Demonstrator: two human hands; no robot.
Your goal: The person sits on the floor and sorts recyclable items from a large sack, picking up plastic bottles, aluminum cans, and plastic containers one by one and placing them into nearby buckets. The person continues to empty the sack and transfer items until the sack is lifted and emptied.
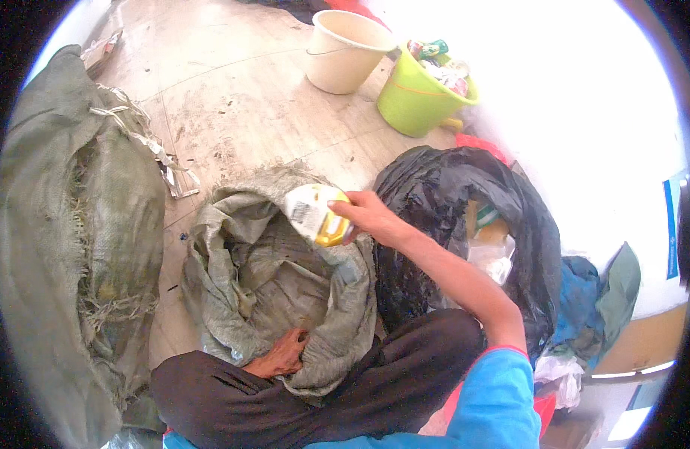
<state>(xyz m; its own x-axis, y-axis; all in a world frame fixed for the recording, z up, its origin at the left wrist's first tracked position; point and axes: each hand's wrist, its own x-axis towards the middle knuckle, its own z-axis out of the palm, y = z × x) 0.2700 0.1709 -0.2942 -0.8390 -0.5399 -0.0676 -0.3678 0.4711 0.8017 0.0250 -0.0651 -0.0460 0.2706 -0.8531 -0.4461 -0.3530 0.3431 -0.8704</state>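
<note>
My right hand (365, 217) is closed around a white and yellow container (317, 215) with a barcode on its side. It hangs over the right far rim of an open woven sack (270, 266), grey-green and dusty, with its mouth folded back. My left hand (283, 354) lies at the sack's near rim, its fingers curled against the fabric. Close beside the sack on the right stands a black plastic bag (412, 247), open, with wrappers and pieces of packaging (494, 247) inside it.
A large stuffed woven sack (45, 247) with frayed seams fills the left side. On the far floor (225, 112) stand a cream bucket (341, 56) and a lime-green bucket (408, 101) holding cans and crumpled waste. A blue bag (581, 299) lies at the right by the white wall.
</note>
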